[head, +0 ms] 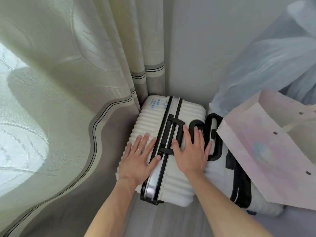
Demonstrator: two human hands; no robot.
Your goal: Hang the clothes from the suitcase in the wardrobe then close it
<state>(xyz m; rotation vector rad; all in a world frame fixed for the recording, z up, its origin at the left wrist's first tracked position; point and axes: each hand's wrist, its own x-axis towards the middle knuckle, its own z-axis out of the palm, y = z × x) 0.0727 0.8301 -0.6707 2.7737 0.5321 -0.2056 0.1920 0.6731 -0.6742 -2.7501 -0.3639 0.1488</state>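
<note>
A white ribbed hard-shell suitcase (150,120) with black trim stands on its side in the room's corner, shut, its black carry handle (176,124) facing up. My left hand (138,158) lies flat with fingers spread on the left shell, a ring on one finger. My right hand (191,151) rests flat on the right shell beside the carry handle, fingers spread and holding nothing. No clothes or wardrobe are in view.
A second white suitcase (239,178) with a black handle lies behind, partly under a white paper bag (273,151). Pale curtains (68,82) hang at the left. A light blue plastic-wrapped bundle (265,65) fills the right. Grey floor (171,223) shows below.
</note>
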